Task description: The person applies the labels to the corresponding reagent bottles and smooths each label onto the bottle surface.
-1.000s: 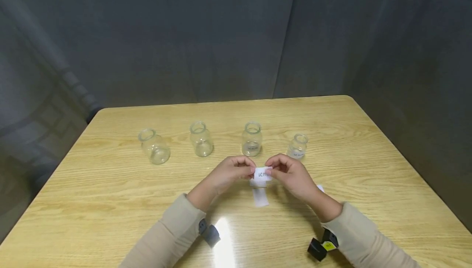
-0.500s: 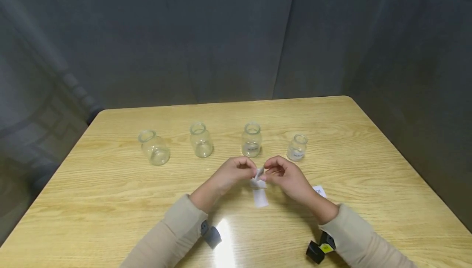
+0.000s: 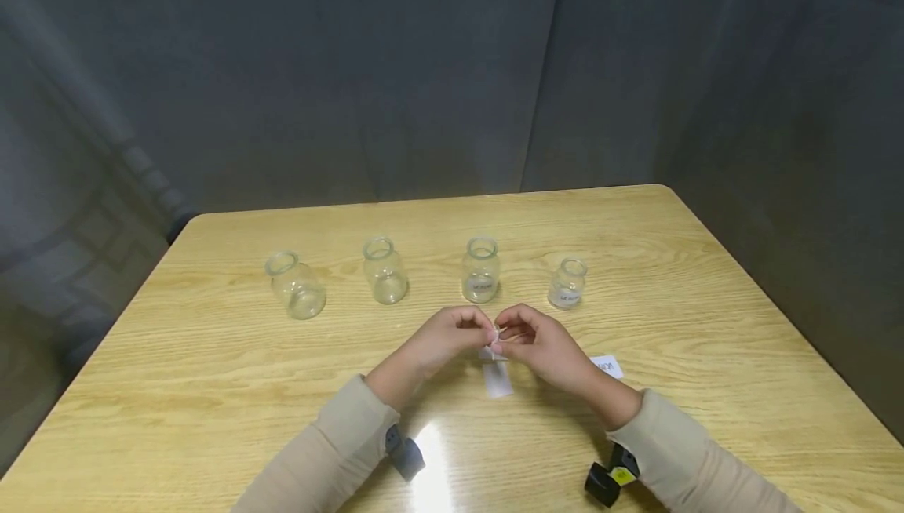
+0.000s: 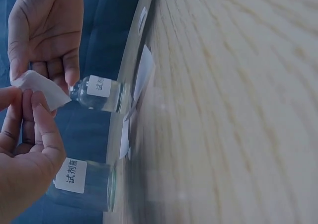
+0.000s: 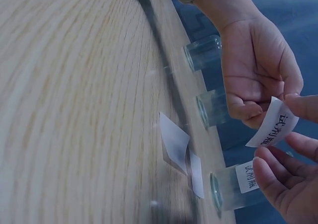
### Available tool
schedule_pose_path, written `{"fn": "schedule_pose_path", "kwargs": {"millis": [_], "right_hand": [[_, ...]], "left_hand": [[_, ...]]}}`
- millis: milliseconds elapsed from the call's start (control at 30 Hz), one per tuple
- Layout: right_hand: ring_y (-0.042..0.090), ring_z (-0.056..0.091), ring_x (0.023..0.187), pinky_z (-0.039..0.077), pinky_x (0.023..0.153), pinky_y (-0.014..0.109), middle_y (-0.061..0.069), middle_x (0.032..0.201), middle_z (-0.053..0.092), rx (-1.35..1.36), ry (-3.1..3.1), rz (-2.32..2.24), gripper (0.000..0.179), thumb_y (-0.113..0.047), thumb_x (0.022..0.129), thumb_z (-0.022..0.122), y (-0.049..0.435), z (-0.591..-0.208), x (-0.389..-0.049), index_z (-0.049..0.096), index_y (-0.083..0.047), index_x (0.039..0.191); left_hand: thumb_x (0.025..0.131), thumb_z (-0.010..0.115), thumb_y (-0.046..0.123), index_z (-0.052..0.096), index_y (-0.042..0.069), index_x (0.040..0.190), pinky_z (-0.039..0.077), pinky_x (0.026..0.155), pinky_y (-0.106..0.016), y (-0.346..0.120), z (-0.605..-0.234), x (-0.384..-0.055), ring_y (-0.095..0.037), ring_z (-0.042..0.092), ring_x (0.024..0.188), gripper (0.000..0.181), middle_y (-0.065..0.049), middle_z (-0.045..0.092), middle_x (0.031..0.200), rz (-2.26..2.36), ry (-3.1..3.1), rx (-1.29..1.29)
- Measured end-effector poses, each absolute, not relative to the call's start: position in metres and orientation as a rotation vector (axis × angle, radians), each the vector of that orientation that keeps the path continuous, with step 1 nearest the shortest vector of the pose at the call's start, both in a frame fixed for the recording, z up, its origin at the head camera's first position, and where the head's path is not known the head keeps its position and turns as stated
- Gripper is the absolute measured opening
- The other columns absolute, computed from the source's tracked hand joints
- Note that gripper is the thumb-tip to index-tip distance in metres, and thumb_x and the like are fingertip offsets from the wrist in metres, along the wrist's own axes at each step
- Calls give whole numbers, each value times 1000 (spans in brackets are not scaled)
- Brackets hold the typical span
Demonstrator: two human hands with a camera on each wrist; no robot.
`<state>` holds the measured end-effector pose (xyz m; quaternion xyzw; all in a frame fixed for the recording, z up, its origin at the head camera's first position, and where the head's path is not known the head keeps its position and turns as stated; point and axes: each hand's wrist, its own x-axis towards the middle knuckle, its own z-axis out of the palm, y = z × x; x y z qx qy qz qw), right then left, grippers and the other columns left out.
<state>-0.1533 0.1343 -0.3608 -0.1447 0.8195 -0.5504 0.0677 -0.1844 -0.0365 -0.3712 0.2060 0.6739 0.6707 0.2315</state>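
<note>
A small white label (image 5: 275, 125) with printed black characters is held up between both hands, curved in the right wrist view. My left hand (image 3: 452, 338) pinches it by one end, thumb against fingers. My right hand (image 3: 542, 347) has its thumb and fingertips at the other end, the rest of its fingers curled. In the left wrist view the label (image 4: 44, 88) shows its blank side, bent. Below the hands, white paper slips (image 3: 497, 380) lie on the table, partly hidden in the head view. Beyond stand two labelled glass jars, a larger one (image 3: 481, 276) and a smaller one (image 3: 567, 285).
Two more glass jars, a middle-left one (image 3: 385, 274) and a far-left one (image 3: 297, 289), show no label and continue the row. Another printed white slip (image 3: 607, 366) lies beside the right forearm. The wooden table (image 3: 212, 387) ends at a dark curtain (image 3: 367, 74).
The label, flat and facing up with its print a second ago, is now turned and bent between the fingertips. The hands have drawn closer together, and the slip by the right wrist shows more.
</note>
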Motion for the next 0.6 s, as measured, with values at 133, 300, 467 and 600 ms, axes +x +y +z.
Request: {"fn": "schedule_pose_path", "kwargs": {"millis": [133,300,467,600], "right_hand": [[20,54,86,45,75,31,7,93,56,-451,2523,-1620,26,-11,77,64,136,-360,-152,54,-2,99],[23,54,88,45,73,30,7,98,55,-490,2583,-1603,24,-8,76,65,138,-362,-153,58,-5,99],[25,53,87,46,72,30,5,96,56,-591,2630,-1604,20,-6,75,65,138,-364,-154,62,-7,95],[23,52,88,46,72,33,3,96,57,-668,2659,-1582,20,-3,75,64,137,-364,-155,63,-8,94]], "left_hand": [[79,54,0,52,-11,85,43,77,-38,-39,-374,-185,-11,51,74,13,1,54,74,1854,1856,530],[80,54,0,51,-11,85,44,77,-37,-42,-376,-186,-13,52,74,12,-1,54,75,1865,1829,486],[81,52,0,50,-10,84,45,77,-33,-44,-375,-186,-13,53,73,10,-4,53,79,1869,1782,446],[82,50,-1,49,-8,83,45,77,-32,-46,-375,-187,-12,53,73,7,-6,53,81,1878,1760,427]]}}
